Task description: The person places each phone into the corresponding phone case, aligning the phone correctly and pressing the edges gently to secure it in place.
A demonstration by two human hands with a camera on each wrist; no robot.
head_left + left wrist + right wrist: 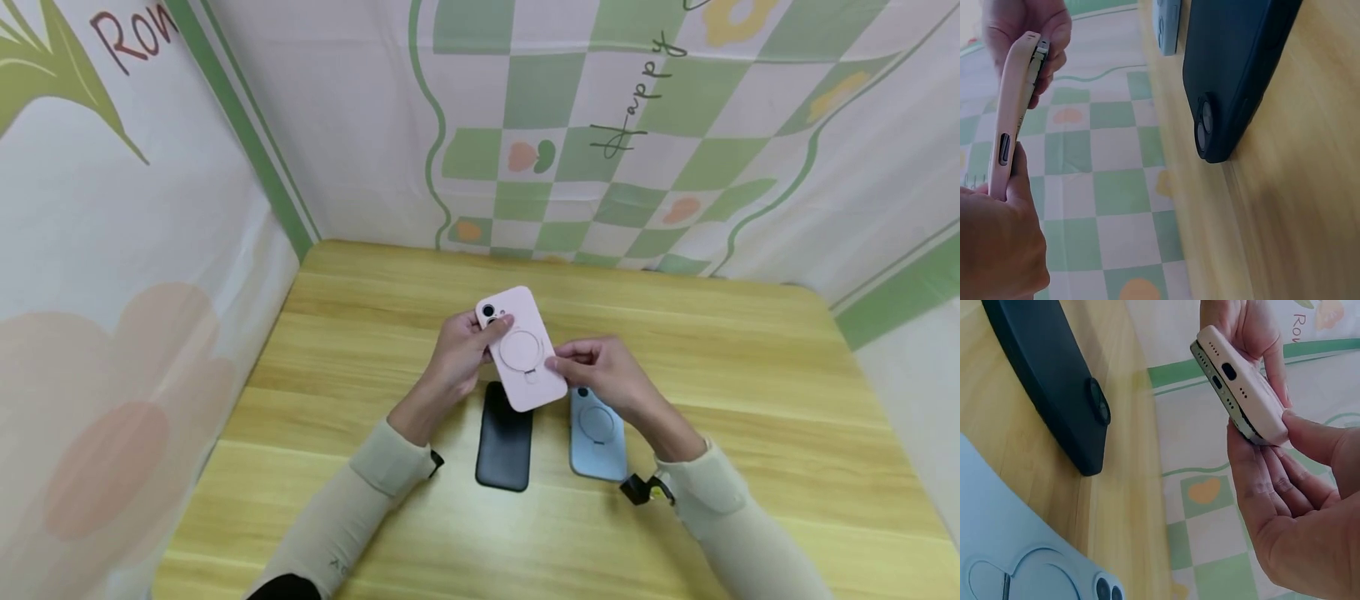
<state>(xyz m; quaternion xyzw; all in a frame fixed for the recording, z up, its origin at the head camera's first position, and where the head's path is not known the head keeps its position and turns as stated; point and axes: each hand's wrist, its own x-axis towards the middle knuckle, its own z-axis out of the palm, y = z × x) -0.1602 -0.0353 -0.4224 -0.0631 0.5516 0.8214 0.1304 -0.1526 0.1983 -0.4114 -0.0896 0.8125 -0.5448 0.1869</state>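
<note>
Both hands (459, 354) pinch pink case (521, 348) edges, above table.

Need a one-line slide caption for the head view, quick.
Both hands, left hand and right hand, hold a pink-cased phone above black and blue cased phones.

Bright, even, soft light in all views.
The head view bends at its edges; the wrist views blur on the near wood grain, with faint shadows and no glare.
</note>
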